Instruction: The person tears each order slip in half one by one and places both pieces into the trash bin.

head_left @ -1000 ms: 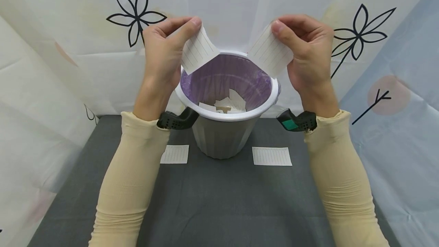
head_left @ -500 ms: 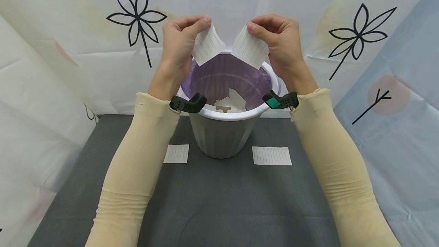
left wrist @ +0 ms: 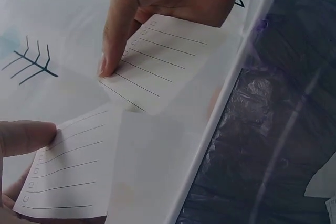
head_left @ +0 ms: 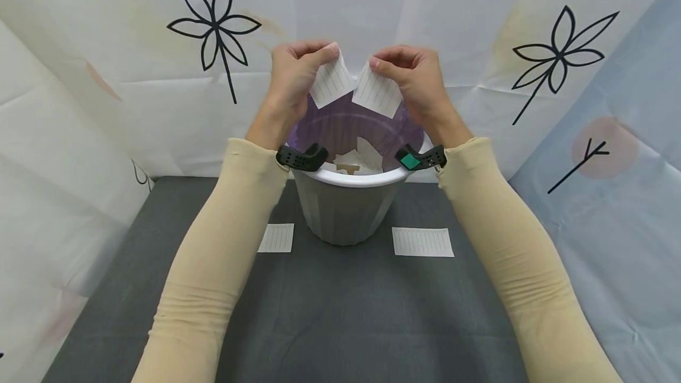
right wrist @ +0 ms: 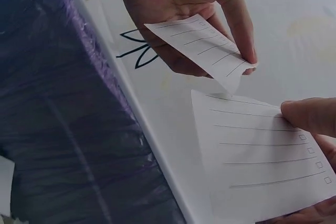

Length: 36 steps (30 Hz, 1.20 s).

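My left hand [head_left: 291,78] pinches a piece of white lined paper [head_left: 332,83] between thumb and fingers. A similar lined piece [head_left: 376,92] is pinched by my right hand [head_left: 412,78]. Both hang over the far part of a white bin [head_left: 346,211] with a purple liner [head_left: 353,120]. Their inner edges lie close together in the head view; whether they touch I cannot tell. Small checkboxes run along one side of the left piece [left wrist: 68,166] in the left wrist view, and of the right piece [right wrist: 262,150] in the right wrist view. Paper scraps [head_left: 367,155] lie inside the bin.
On the dark grey tablecloth [head_left: 340,306], a lined card [head_left: 422,242] lies right of the bin. Another card [head_left: 277,238] lies to its left, partly hidden by my left sleeve [head_left: 223,241]. A white curtain [head_left: 367,5] with printed flowers hangs close behind the bin.
Both hands have moved inward, bringing the two paper pieces from well apart to nearly together. Over the last half second the hands have also dropped slightly. Each still grips its piece.
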{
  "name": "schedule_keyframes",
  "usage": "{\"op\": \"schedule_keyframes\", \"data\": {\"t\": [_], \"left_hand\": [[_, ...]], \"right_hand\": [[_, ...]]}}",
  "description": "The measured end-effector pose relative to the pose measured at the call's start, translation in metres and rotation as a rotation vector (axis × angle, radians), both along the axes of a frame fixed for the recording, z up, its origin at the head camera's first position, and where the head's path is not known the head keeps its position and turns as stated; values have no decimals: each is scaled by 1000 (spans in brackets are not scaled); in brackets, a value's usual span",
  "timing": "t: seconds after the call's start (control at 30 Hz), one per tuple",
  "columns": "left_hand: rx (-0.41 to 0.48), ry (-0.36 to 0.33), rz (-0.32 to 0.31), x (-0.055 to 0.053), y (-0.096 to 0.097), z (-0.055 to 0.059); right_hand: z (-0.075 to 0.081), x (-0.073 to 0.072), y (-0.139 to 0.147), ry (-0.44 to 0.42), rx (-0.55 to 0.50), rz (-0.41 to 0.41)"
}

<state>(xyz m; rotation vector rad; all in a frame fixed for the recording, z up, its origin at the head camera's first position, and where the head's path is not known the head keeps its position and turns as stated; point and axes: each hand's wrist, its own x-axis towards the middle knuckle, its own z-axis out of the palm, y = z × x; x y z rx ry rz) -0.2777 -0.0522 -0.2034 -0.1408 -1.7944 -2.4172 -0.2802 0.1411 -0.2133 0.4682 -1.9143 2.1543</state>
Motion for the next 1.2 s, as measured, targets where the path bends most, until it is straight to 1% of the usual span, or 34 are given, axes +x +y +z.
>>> {"op": "schedule_keyframes", "data": {"t": [0.1,0.23,0.4,0.5,0.7,0.9,1.03,1.2], "left_hand": [[-28,10,-8,-1,0,-3],[-59,20,-41,-4,-1,-7],[-82,-5,-95,-6,-2,-13],[-106,-24,-113,-7,-4,-18],[-146,-53,-107,-9,-7,-25],[-177,-70,-91,-10,-7,-29],[-201,-67,-86,-10,-8,-29],[-232,-33,-96,-9,-8,-31]], "right_hand": [[-4,-2,0,-13,10,-5],[-9,-5,2,-23,28,-16],[-16,-7,4,-31,75,-13],[-20,-9,4,-40,88,-6],[-25,-12,4,-58,115,4],[-27,-10,5,-60,153,21],[-27,-9,6,-60,159,35],[-28,-9,6,-64,149,52]]}}
